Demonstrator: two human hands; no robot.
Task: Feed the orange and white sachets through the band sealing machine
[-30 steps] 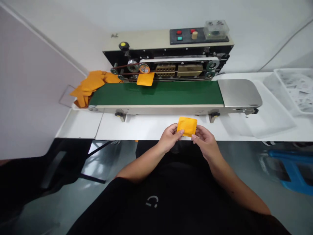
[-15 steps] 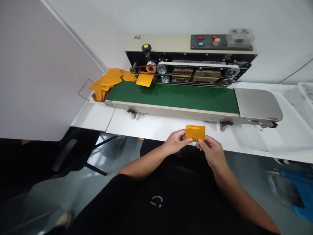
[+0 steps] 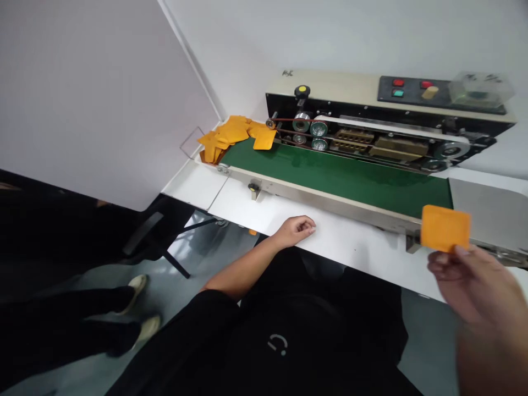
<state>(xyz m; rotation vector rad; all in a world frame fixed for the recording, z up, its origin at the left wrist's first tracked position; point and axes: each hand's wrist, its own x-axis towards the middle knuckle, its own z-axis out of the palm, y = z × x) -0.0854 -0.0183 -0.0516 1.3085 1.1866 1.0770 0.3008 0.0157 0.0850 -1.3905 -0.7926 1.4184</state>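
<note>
My right hand (image 3: 466,275) pinches a small orange packet (image 3: 445,226) by its lower edge. The packet is upright in front of the right end of the green conveyor belt (image 3: 350,181), and the hand is slightly blurred. Over the white table's front edge, my left hand (image 3: 295,231) has its fingers curled in loosely, with nothing visible in them. Behind the belt stands a band sealing machine (image 3: 371,110) with rollers and belts. One orange packet (image 3: 264,137) lies at the machine's left end, beside a heap of orange packets (image 3: 231,132).
A control panel (image 3: 412,91) with buttons tops the machine, with a clear box (image 3: 480,88) on it. A metal plate (image 3: 490,209) extends the belt to the right. The wall (image 3: 82,82) bounds the left. Another person's shoes (image 3: 147,330) show at lower left.
My left hand has let go of the packet, and my right hand has carried it right toward the belt's end. The packet at the sealer has moved left to the heap. The view has shifted.
</note>
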